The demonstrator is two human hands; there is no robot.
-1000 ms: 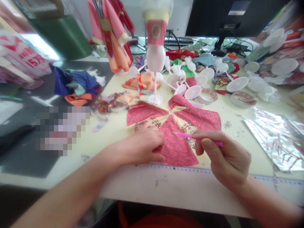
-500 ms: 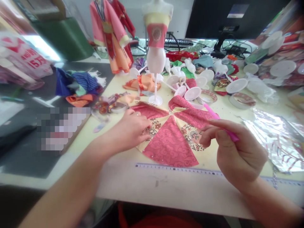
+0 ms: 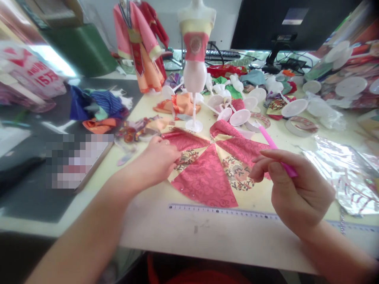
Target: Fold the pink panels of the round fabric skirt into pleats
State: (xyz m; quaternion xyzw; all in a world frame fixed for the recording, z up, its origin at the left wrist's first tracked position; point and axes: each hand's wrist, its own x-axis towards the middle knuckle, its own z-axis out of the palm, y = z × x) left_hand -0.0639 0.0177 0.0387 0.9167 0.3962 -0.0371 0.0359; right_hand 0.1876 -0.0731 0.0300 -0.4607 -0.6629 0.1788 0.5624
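Across the pale tabletop [image 3: 225,232], the flared cloth of rose-pink and cream floral panels [image 3: 204,175] has turned slightly, its front hem and tiny shiny beads [image 3: 193,195] swinging left, which seems to bring the hem's next stretch nearer my right side. My left hand [image 3: 161,157] rests on the cloth's left part, fingers curled; whether they pinch it I cannot tell. My right hand [image 3: 299,185] grips a slim pink plastic stick [image 3: 269,139], its tip pointing away from me, apparently above the fabric.
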